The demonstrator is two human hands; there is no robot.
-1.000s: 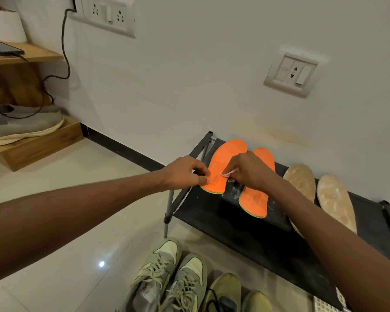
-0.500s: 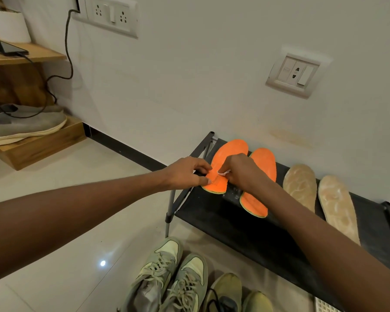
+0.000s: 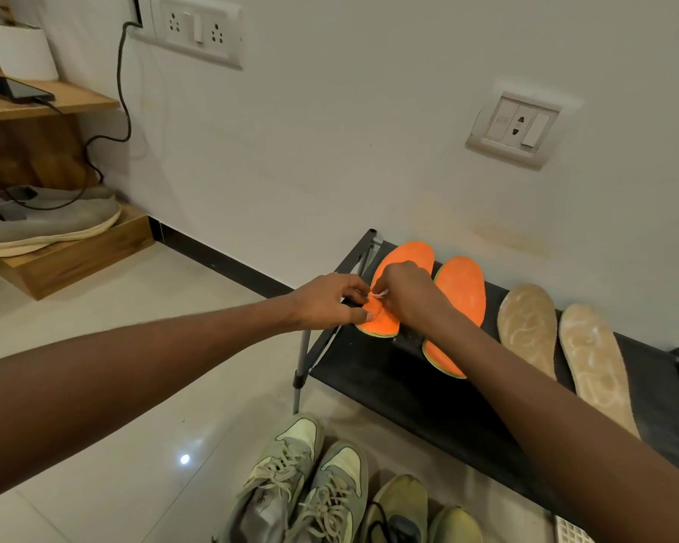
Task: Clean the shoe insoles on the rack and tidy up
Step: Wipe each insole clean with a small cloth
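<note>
At centre right of the frame a black rack [image 3: 428,393] stands against the wall, carrying four insoles side by side: two orange, two tan [image 3: 528,327]. Both hands meet over the left orange insole [image 3: 402,260], the one nearest the rack's left end.

The left hand [image 3: 326,303] pinches that insole's near end, thumb on top by its heel edge, holding it down. The right hand [image 3: 406,291] has its fingers curled tight round a small white object [image 3: 380,293], a wipe or brush perhaps; too little shows to tell which. It touches the insole's middle.

The insole's long axis runs from lower left, at the heel under the left thumb, up and slightly right to the toe near the wall. The right hand sits just past the left hand's fingers, so the uncleaned stretch, as I judge it, lies up-frame of the right hand, towards the toe. Strokes would best follow that axis, away from the pinned heel.

The second orange insole [image 3: 463,291] lies just right of the right hand, partly under the right forearm, so that arm is the nearer one for it. Shoes [image 3: 302,480] sit on the floor at bottom centre.
</note>
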